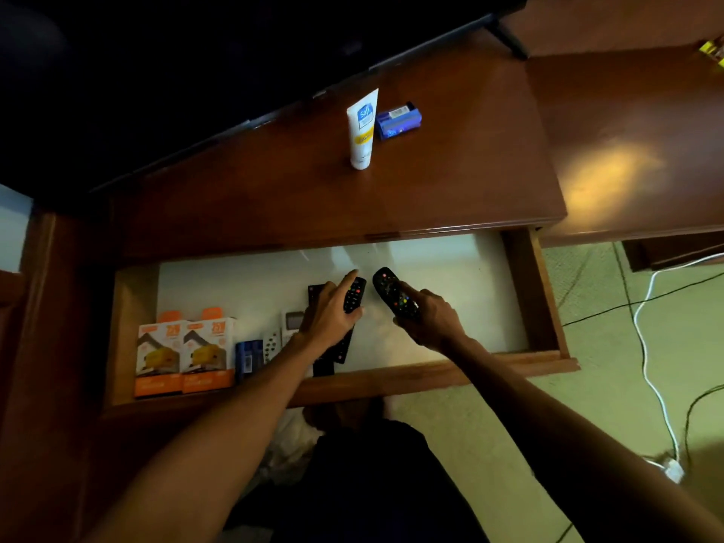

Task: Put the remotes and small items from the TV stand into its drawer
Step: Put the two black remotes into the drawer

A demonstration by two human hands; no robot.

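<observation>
Counting L to R inside open drawer: 2 orange boxes, 1 blue pack, 2 white remotes, partly hidden by forearm, then black remotes. Exact no. under L hand unclear.

L hand: palm down, index extended, other fingers wrapped on black remote, long axis near-far, far end tilted slightly R.

R hand: fingers clasp rounded black remote w/ coloured buttons, far end tilted L.

On stand top: 1 white tube, upright on cap; 1 blue packet touching it on R.
</observation>
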